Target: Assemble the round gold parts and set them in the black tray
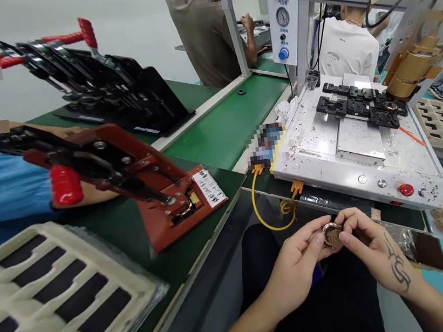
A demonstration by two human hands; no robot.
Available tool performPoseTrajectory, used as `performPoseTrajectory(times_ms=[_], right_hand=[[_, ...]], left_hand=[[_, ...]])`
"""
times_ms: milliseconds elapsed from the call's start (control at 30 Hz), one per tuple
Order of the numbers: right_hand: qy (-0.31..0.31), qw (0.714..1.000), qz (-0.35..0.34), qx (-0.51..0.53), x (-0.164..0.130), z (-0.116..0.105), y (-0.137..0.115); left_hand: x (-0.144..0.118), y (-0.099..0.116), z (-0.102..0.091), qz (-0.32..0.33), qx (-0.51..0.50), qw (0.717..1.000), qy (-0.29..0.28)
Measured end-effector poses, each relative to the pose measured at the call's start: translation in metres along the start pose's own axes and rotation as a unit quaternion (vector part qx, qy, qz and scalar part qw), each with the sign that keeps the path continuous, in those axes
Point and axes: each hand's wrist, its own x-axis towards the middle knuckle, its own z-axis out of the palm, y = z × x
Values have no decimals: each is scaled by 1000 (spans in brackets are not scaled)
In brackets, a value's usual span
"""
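Both forearms bare, no sleeves or gloves. Right hand: dark tribal-style tattoo across its back. Left hand unmarked. Dark trousers.

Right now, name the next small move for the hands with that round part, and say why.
Probably lift the round metal part toward the white fixture plate: both the left hand and right hand pinch it low over the lap, short of the plate.

Glossy gold-toned metal watch case; matt green belt; scuffed white metal machine bed
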Motion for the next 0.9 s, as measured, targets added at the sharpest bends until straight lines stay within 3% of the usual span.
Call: performPoseTrajectory(times_ms=[533, 900], right_hand=[[19, 1000, -11, 1, -4, 8, 4], [96, 980, -96, -147, -10, 15, 15]], left_hand=[[-4, -2, 10, 24, 36, 999, -6], [-8, -23, 2, 74, 179, 981, 22]])
